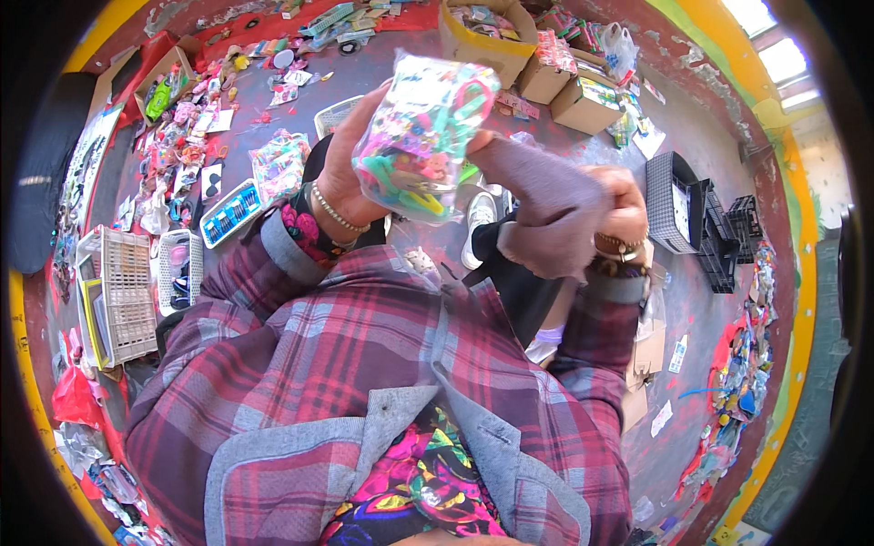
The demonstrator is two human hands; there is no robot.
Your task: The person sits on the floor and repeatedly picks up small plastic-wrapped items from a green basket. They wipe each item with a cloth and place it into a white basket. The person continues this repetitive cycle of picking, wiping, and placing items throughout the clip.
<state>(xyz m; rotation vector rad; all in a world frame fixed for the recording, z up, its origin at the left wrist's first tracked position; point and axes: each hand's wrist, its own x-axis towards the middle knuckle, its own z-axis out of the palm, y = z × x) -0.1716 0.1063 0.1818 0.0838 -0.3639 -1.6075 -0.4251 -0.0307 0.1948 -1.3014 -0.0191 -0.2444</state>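
Note:
In front of my chest my left hand (pixel 342 173) grips a clear plastic bag (pixel 421 136) packed with small, brightly coloured pieces in pink, green and yellow. What the pieces are is too small to tell. My right hand (pixel 625 202) is closed on a mauve-grey cloth (pixel 555 196), slightly blurred. The cloth stretches leftward to the bag's right edge, where a fingertip shows; which hand it belongs to I cannot tell. Most of my right fingers are hidden by the cloth.
Left of me stand a white crate (pixel 118 300), a small white basket (pixel 180 268) and a blue tray (pixel 232 214). Cardboard boxes (pixel 583 107) are at the far side. Black baskets (pixel 672 200) stand right. Loose small goods (pixel 742 391) line the right edge.

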